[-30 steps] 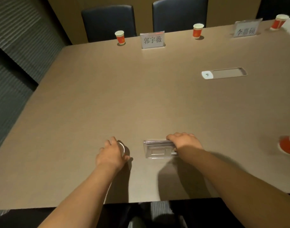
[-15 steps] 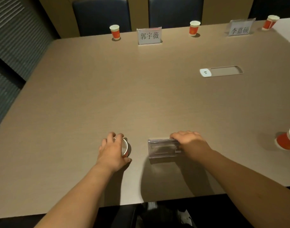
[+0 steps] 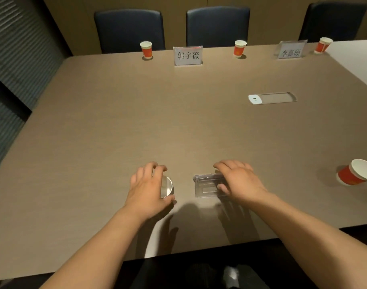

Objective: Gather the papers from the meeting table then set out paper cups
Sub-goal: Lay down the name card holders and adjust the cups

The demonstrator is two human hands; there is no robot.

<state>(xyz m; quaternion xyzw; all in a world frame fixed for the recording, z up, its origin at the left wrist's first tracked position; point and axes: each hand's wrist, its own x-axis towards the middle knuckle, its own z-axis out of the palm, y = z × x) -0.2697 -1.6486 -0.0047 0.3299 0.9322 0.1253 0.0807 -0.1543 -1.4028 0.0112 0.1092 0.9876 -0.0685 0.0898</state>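
Observation:
My left hand (image 3: 146, 188) curls around a paper cup (image 3: 167, 186) standing on the brown meeting table (image 3: 136, 113) near its front edge; only the cup's white rim and inside show. My right hand (image 3: 238, 181) grips the right end of a clear plastic name-card holder (image 3: 206, 185) lying flat beside the cup. Red-and-white paper cups stand at the far edge: one on the left (image 3: 146, 50), one in the middle (image 3: 239, 48), one at the right (image 3: 323, 45). Another cup (image 3: 354, 172) stands at the right edge. No papers are in view.
Two upright name cards (image 3: 187, 55) (image 3: 290, 51) stand along the far edge. A socket panel (image 3: 272, 98) is set into the table right of centre. Dark chairs (image 3: 129, 28) (image 3: 218, 25) line the far side. A slatted wall runs along the left.
My view has dropped back and shifted a little. Both hands stay on the cup and the holder; the left hand has turned so that more of the cup's rim shows.

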